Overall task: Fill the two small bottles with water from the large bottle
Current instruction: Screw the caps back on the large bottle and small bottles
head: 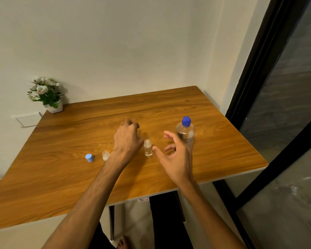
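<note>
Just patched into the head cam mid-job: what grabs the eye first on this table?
Two bare forearms reach in over the wooden table: the left hand curled knuckles-up at centre, the right hand spread open beside it. Between them stands a small clear bottle, and just behind the right hand the large bottle with its vivid blue cap on. Further left lie a pale blue cap and a small clear piece; a potted flower sits in the far left corner.

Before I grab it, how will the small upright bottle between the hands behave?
The small bottle is narrow and tall, so it probably tips easily. It looks clear and smooth, maybe slippery. It is likely light. The right hand is open beside it.
</note>
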Available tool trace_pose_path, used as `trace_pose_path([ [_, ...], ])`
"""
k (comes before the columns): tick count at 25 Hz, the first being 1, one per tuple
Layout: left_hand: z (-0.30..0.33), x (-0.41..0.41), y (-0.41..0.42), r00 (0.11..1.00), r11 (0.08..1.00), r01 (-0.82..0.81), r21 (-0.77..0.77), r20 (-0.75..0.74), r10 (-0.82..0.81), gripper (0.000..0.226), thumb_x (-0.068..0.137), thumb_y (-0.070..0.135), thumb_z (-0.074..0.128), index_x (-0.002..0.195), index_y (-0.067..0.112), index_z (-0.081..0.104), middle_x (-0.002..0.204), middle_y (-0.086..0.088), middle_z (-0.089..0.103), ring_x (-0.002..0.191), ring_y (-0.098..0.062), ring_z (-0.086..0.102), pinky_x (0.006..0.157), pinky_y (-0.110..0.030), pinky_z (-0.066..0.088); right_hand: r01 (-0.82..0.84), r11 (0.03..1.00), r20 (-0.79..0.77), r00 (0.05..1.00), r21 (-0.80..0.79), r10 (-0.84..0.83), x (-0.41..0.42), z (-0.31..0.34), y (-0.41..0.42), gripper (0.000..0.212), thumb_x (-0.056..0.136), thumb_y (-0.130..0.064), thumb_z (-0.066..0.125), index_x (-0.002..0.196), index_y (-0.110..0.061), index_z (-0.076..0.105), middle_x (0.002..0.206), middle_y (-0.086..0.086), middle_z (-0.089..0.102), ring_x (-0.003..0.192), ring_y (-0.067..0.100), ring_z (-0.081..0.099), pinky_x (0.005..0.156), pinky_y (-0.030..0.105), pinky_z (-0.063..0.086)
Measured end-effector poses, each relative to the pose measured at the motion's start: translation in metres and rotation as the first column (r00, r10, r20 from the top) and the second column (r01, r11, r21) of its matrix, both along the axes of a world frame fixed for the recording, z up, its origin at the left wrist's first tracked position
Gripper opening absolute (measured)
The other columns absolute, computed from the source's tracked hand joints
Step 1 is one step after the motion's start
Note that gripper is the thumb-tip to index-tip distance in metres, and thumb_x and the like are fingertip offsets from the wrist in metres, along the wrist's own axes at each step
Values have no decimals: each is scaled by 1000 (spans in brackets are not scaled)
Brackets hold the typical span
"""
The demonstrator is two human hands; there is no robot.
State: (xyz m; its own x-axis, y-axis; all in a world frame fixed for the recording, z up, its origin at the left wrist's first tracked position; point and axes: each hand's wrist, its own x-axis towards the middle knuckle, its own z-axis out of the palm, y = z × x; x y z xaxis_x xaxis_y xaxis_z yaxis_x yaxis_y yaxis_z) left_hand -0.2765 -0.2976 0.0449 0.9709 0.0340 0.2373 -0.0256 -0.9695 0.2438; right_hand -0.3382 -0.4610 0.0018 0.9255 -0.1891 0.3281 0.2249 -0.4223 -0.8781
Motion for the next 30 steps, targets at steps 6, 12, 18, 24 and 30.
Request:
trace_pose_path([
  [6, -30, 12, 16, 967, 997, -38, 72, -249, 55, 32, 95, 18, 67, 124, 7, 70, 128, -17, 67, 114, -36, 68, 89, -42, 58, -135, 986, -200, 973, -100, 113, 24, -30, 33, 71, 80, -38, 89, 143, -30, 58, 133, -11, 71, 77, -3, 71, 78, 22, 61],
  [12, -11, -4, 11, 998, 921, 25, -389, 67, 1, 19, 95, 26, 74, 106, 11, 80, 97, -2, 78, 86, -19, 71, 72, -27, 50, -85, 995, -177, 981, -43, 76, 29, -46, 33, 38, 84, -33, 86, 119, -28, 74, 88, -12, 78, 74, 1, 71, 65, 25, 57],
  [18, -11, -13, -5, 979, 964, 201, -171, 58, -194, 25, 92, 33, 75, 103, 11, 81, 100, -4, 76, 91, -23, 72, 76, -38, 59, -85, 992, -186, 980, -94, 66, 31, -45, 30, 38, 86, -28, 78, 123, -30, 72, 95, -8, 81, 82, 0, 73, 67, 23, 56],
  [24, -4, -14, -13, 978, 982, 191, 5, 81, -191, 30, 90, 37, 77, 96, 8, 79, 98, -7, 72, 86, -27, 71, 72, -39, 61, -74, 991, -179, 982, -112, 53, 30, -42, 27, 33, 82, -21, 79, 113, -29, 75, 102, -9, 81, 94, 2, 76, 75, 28, 63],
  [30, 0, -18, -5, 916, 917, 398, -38, -38, -399, 24, 87, 34, 72, 98, 16, 83, 106, 0, 69, 97, -20, 67, 81, -34, 56, -64, 991, -165, 985, -120, 44, 31, -41, 28, 29, 81, -26, 73, 109, -29, 75, 96, -8, 81, 87, 10, 77, 70, 36, 62],
])
